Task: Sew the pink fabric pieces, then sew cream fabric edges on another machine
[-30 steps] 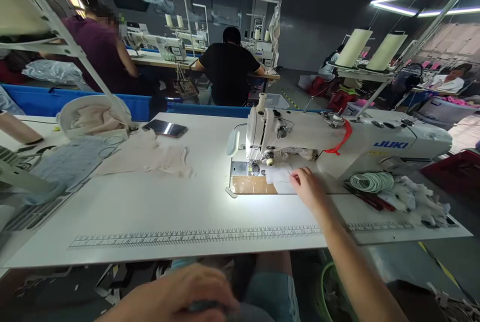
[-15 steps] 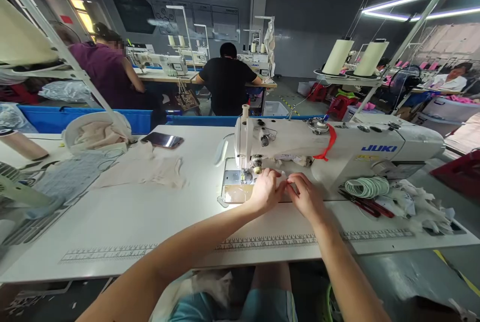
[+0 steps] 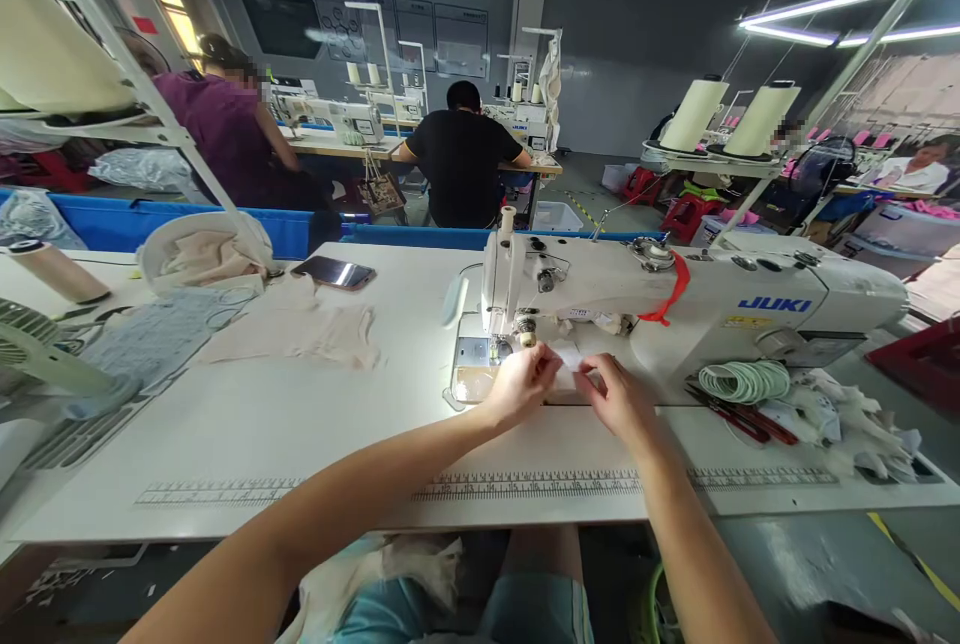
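Note:
A small white piece, perhaps a label or scrap of cloth, is stretched between my two hands in front of the sewing machine. My left hand pinches its left side, just right of the needle and presser foot. On the other side, the fingertips of my right hand are closed on its right edge, under the machine's arm. Part of the piece is hidden behind my fingers. A red strip hangs from the machine head.
Left of the machine lie pale cloth, a phone and a tub of fabric. To the right are a coil of pale green cord, red-handled scissors and scraps. A ruler strip runs along the front edge. Two people sit ahead.
My fingers have parted slightly, and more of the white piece shows between them. The left hand's fingers have curled into a tighter pinch. The whole view has shifted a little.

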The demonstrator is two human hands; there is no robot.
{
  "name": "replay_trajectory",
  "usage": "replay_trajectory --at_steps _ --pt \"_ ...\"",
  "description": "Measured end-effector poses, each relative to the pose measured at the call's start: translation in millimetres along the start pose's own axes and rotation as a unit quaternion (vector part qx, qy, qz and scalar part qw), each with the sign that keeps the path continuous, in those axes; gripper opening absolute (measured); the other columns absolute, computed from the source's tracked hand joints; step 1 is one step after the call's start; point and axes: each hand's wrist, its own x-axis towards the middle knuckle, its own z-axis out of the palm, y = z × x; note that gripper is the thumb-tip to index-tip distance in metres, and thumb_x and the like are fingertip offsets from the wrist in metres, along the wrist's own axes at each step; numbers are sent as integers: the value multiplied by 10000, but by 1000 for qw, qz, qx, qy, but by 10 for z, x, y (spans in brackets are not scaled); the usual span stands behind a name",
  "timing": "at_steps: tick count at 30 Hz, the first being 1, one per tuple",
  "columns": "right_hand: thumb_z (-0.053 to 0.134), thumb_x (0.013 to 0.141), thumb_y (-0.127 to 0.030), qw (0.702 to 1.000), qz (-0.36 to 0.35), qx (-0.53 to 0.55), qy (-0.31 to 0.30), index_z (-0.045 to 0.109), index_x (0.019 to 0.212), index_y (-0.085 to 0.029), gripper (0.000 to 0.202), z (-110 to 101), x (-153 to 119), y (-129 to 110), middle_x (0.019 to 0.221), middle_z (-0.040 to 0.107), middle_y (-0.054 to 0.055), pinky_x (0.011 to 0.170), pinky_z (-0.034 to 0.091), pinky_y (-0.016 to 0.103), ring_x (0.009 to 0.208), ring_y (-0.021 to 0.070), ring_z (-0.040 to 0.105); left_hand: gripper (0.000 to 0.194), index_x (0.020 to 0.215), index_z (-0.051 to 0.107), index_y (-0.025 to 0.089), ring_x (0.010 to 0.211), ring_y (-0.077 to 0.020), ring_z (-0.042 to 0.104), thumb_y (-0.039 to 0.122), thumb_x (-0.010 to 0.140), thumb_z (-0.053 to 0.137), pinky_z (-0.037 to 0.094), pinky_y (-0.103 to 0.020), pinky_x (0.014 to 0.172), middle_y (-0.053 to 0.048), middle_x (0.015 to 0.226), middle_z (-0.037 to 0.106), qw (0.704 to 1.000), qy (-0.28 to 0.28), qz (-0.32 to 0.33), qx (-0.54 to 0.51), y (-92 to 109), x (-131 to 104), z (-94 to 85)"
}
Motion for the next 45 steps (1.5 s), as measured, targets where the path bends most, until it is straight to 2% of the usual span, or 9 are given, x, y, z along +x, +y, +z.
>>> replay_trajectory --at_steps 5,10,13,17,23,26,33,41,45 --pt "484 934 -254 997 20 -56 -43 604 903 -217 129 45 -37 20 921 676 51 519 378 269 682 174 648 257 874 670 184 554 -142 554 353 916 481 426 -238 559 14 613 603 999 -1 -4 48 -236 -297 -533" --pt "467 918 -237 994 24 -89 -56 624 917 -196 162 75 -15 -6 925 662 72 513 337 289 677 186 624 305 983 741 212 685 -191 638 342 925 471 416 -259 605 -3 719 705 964 34 -89 250 -398 -420 -1217" --pt "459 917 -231 990 14 -126 -53 626 929 -199 171 80 2 -18 927 665 73 510 328 290 669 180 614 284 1060 723 237 770 -213 669 309 946 474 430 -273 659 -13 779 731 924 27 -130 358 -416 -446 -1376" --pt "464 913 -237 989 0 -148 -27 620 945 -200 163 74 8 5 935 669 86 503 357 290 662 186 616 370 1295 586 187 862 -241 684 308 956 500 475 -306 726 -75 961 738 901 -2 -113 418 -432 -517 -1519" --pt "434 922 -248 985 -50 -157 47 616 960 -186 196 102 37 0 908 681 97 485 401 285 677 202 642 210 907 679 171 882 -197 646 221 917 475 482 -278 772 -82 1019 678 914 -1 -41 403 -525 -553 -2401" --pt "430 924 -235 986 -62 -147 54 616 961 -184 197 132 53 -24 909 688 91 503 429 275 692 198 653 151 886 684 176 843 -193 631 277 853 577 478 -260 747 -69 961 665 920 -81 -47 381 -610 -486 -2763" --pt "430 931 -209 986 -80 -132 67 621 944 -188 193 95 56 -38 891 697 69 515 429 259 631 162 629 107 829 617 179 795 -184 599 257 829 544 447 -248 682 -66 912 647 906 -160 -45 389 -668 -412 -2782" --pt "441 925 -144 984 -80 -137 82 631 978 -198 204 40 73 -68 883 722 61 548 424 258 647 158 640 170 796 567 194 793 -175 588 218 874 419 418 -257 646 -60 908 635 884 -55 63 460 -667 -548 -2744" --pt "442 929 -130 990 -83 -95 66 642 985 -200 219 2 88 -237 882 728 57 640 490 274 739 181 682 53 835 508 204 890 -193 601 183 839 459 471 -285 769 -54 904 649 908 -24 131 398 -588 -562 -2639"
